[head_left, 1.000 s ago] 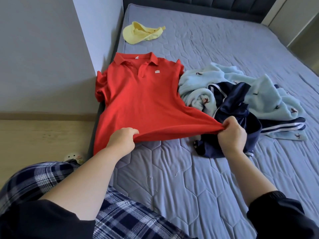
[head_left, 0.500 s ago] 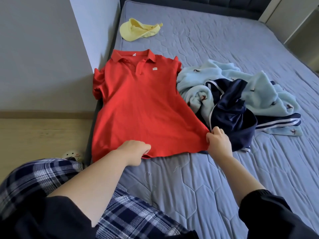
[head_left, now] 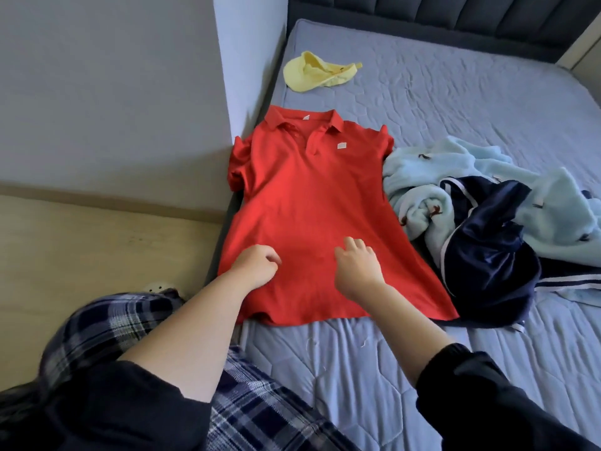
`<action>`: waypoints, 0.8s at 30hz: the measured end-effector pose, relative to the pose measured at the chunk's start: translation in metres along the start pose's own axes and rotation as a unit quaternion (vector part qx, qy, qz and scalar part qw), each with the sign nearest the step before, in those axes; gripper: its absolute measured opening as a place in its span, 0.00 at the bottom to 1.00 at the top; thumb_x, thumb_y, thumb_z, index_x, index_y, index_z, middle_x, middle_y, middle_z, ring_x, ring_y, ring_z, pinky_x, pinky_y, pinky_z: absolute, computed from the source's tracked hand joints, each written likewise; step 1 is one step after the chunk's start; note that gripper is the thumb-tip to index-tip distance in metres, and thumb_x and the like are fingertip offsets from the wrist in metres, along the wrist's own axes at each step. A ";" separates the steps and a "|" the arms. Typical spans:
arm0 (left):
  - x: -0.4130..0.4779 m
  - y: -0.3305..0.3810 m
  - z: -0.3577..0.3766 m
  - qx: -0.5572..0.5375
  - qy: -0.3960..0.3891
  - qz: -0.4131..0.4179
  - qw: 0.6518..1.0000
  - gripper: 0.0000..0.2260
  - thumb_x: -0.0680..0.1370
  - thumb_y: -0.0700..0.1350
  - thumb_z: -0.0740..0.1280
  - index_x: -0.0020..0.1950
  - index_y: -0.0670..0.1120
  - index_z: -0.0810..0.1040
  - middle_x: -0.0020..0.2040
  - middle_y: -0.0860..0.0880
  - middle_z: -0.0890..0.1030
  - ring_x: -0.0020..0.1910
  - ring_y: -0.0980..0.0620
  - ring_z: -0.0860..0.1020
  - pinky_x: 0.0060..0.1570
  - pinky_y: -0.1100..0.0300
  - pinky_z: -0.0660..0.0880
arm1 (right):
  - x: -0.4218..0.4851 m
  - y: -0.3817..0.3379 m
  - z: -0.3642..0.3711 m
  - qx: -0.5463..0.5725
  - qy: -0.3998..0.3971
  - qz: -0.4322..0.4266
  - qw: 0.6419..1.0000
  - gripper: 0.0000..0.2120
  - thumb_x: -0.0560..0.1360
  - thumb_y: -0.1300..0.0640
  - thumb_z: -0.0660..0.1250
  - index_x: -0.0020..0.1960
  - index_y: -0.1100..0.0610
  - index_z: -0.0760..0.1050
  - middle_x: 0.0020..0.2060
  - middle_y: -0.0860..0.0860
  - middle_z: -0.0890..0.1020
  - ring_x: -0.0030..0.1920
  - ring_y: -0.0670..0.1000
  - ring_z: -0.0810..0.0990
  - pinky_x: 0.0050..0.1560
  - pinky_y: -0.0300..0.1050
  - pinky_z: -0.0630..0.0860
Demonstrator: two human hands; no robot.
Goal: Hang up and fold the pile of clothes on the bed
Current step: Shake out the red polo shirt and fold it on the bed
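A red polo shirt (head_left: 312,196) lies spread flat, front up, along the left edge of the bed (head_left: 455,105), collar toward the headboard. My left hand (head_left: 257,266) rests on its lower left part with fingers loosely curled, holding nothing. Over the lower middle of the shirt is my right hand (head_left: 357,268), fingers spread, also holding nothing. To the right of the shirt sits a rumpled pile: a light blue fleece garment (head_left: 448,177) with a dark navy satin garment (head_left: 487,249) on top of it.
A yellow cap (head_left: 312,74) lies near the head of the bed. A grey wall (head_left: 130,92) and a wooden floor (head_left: 81,255) are on the left. My plaid-trousered knee (head_left: 107,327) is against the bed's edge.
Both hands let go of the shirt's hem, which they had been pulling taut, and moved up onto the shirt's lower body. The shirt now lies flat.
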State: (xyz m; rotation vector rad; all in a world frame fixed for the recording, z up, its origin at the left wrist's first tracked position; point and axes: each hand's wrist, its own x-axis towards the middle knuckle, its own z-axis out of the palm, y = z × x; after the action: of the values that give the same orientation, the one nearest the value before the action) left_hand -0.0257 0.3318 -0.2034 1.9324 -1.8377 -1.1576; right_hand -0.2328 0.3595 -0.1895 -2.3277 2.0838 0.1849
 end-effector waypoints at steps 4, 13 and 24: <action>0.002 -0.040 -0.030 0.032 0.141 -0.120 0.982 0.16 0.74 0.39 0.64 0.62 0.47 0.76 0.61 0.44 0.74 0.59 0.43 0.75 0.55 0.56 0.71 | 0.035 -0.058 0.016 0.123 -0.056 -0.030 0.990 0.21 0.76 0.56 0.59 0.69 0.57 0.66 0.68 0.56 0.66 0.68 0.58 0.64 0.66 0.52 0.64; 0.003 -0.044 -0.041 -0.382 -0.104 -0.244 0.886 0.03 0.76 0.37 0.67 0.48 0.44 0.77 0.40 0.45 0.80 0.38 0.49 0.77 0.50 0.52 0.75 | 0.056 -0.085 0.044 0.155 -0.158 0.007 0.975 0.34 0.77 0.39 0.58 0.77 0.51 0.53 0.76 0.55 0.55 0.75 0.58 0.53 0.72 0.61 0.56; -0.005 -0.055 -0.057 0.004 -0.368 -0.273 0.889 0.11 0.81 0.37 0.57 0.41 0.41 0.75 0.36 0.47 0.76 0.20 0.59 0.70 0.23 0.69 0.67 | 0.079 -0.076 0.021 0.147 -0.109 0.087 0.979 0.27 0.78 0.46 0.59 0.73 0.56 0.58 0.71 0.56 0.60 0.69 0.60 0.62 0.61 0.58 0.69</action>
State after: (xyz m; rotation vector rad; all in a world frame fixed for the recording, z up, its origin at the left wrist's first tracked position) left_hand 0.0532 0.3274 -0.1992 2.2871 -1.5731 -2.3254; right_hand -0.1510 0.2915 -0.2235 -1.8711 2.0458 0.1178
